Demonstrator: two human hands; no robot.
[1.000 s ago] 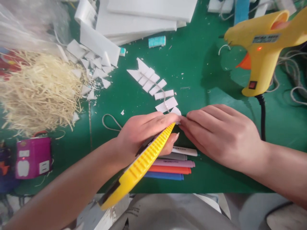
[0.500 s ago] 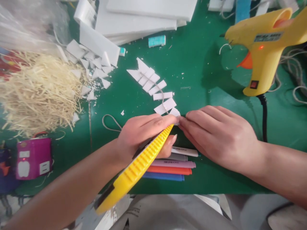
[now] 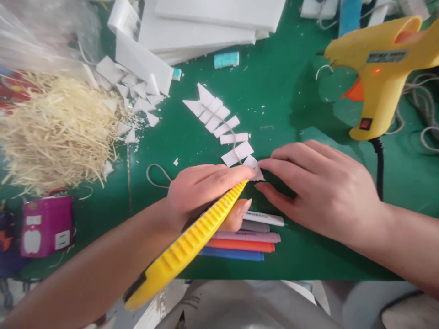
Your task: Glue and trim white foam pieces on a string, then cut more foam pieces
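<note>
My left hand (image 3: 202, 192) grips a yellow utility knife (image 3: 185, 246) whose tip points toward a chain of small white foam pieces (image 3: 222, 125) joined by a string on the green mat (image 3: 284, 96). The nearest white piece (image 3: 254, 164) lies under my left fingertips. My right hand (image 3: 322, 187) hovers just right of that piece with fingers spread, its fingertips close to the piece.
A yellow hot glue gun (image 3: 377, 68) stands at the upper right with its black cord (image 3: 379, 164). Coloured markers (image 3: 247, 237) lie below my hands. Pale straw (image 3: 55, 128) and a magenta box (image 3: 46, 224) sit left. White foam boards (image 3: 202, 27) and scraps (image 3: 133, 91) lie at the top.
My right hand has lifted its fingers off the white piece and spread them. The knife handle has swung lower and to the left.
</note>
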